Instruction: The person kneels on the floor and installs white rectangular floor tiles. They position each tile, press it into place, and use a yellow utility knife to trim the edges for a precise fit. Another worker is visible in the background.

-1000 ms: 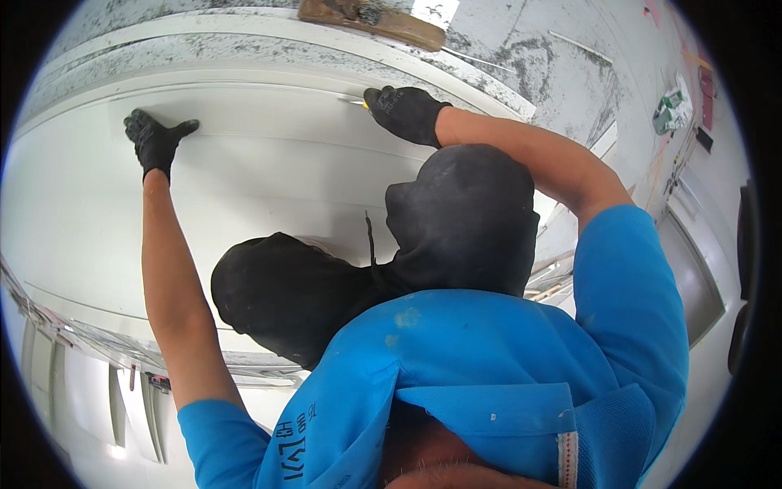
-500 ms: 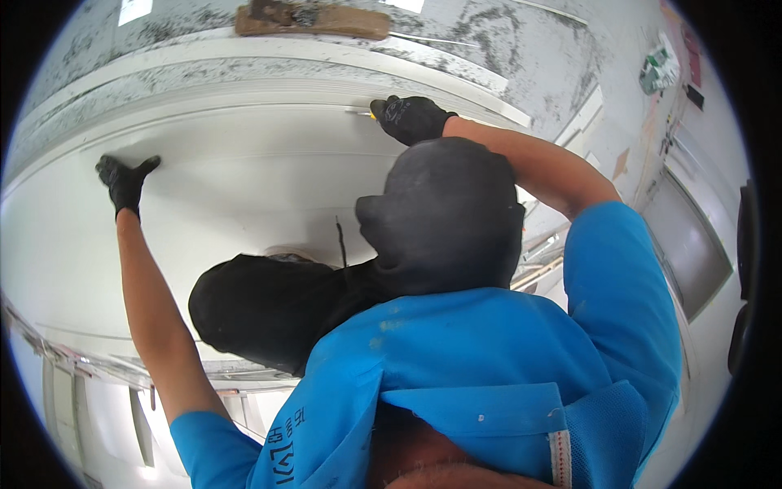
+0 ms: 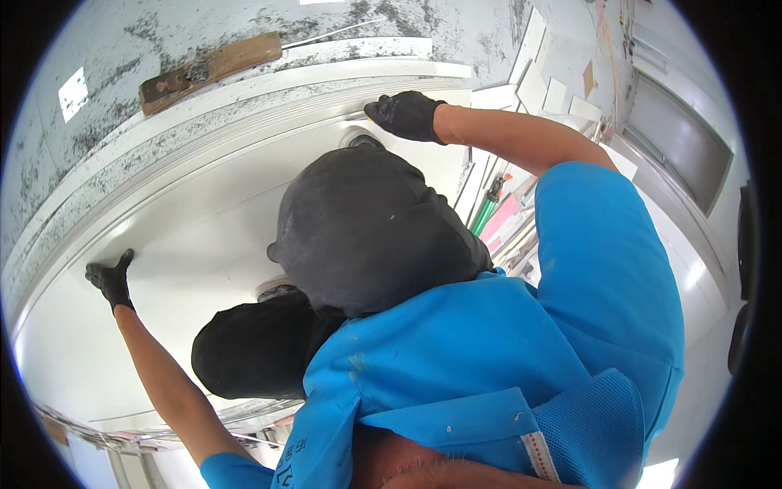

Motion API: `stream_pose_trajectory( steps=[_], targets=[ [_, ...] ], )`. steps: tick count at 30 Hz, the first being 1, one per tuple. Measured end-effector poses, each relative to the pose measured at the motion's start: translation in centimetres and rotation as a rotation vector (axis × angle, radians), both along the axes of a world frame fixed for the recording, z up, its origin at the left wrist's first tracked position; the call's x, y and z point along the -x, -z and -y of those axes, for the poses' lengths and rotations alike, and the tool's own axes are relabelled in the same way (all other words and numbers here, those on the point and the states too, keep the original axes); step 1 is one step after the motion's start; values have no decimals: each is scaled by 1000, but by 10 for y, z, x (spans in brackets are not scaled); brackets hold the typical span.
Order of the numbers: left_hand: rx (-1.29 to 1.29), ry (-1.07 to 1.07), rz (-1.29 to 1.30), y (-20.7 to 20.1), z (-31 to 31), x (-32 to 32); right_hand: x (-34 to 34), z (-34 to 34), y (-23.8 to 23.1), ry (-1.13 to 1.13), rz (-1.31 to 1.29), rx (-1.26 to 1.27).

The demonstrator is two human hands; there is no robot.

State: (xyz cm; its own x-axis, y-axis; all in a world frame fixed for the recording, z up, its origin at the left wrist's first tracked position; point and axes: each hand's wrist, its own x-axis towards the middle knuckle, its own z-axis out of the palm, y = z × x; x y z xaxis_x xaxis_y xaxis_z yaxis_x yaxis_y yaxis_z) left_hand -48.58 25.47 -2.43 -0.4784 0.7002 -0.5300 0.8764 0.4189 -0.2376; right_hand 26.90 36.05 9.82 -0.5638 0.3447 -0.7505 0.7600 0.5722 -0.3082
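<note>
Panel [image 3: 183, 236]: white, lying flat under the person, its far edge toward the wood block [image 3: 210, 72] on the floor [image 3: 456, 28]. Left hand [image 3: 112, 277]: rests on the panel near its far-left edge, thumb spread, fingers grasping nothing. Right hand [image 3: 405, 116]: fingers closed round a tool [image 3: 371, 121], mostly hidden, near the far-right edge. Step in hand, as judged: scoring or trimming along that edge. Next move calls for firm left-hand pressure and a steady line.

Bright light leaves soft shadows on the white panel [image 3: 187, 273] (straight edges bow strongly).
</note>
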Motion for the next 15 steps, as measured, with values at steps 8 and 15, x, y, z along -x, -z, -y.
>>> stream_pose_trajectory(
  steps=[8, 15],
  targets=[
    [-13, -46, 27, -10, -7, -4, -30, 5, -13, 59, 45, -6],
    [27, -29, -4, -18, -11, -16, -44, 8, -12, 25, 53, -23]
  ],
)
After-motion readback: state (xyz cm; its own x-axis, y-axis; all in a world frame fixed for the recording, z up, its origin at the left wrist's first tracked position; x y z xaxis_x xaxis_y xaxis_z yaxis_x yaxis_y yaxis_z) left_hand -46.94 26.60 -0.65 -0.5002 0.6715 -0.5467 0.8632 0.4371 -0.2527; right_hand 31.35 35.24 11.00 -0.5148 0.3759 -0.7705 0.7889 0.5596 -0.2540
